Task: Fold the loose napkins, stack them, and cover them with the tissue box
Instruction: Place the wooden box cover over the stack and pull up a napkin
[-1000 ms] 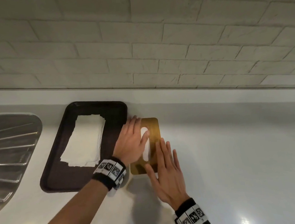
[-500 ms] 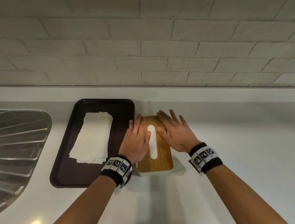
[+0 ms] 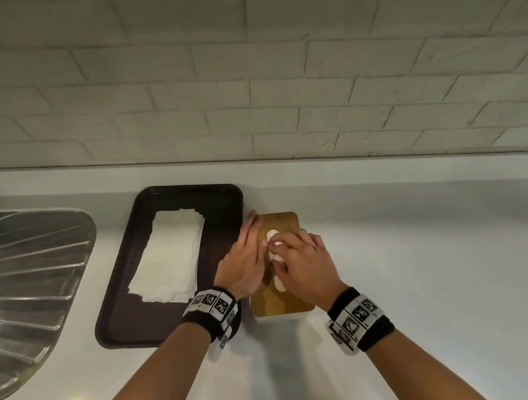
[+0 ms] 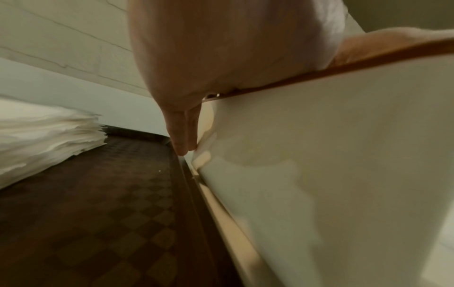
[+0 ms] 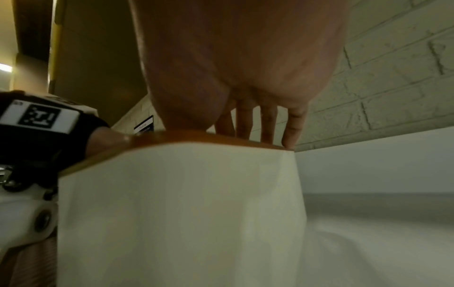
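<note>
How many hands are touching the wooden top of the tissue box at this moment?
2. The left hand rests along the left edge of the tissue box, beside the dark tray. The right hand lies on top, its fingers over the slot.

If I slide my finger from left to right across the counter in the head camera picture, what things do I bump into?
Metal draining board → dark tray with the stack of napkins → left hand → tissue box with wooden lid → right hand → bare white counter.
</note>
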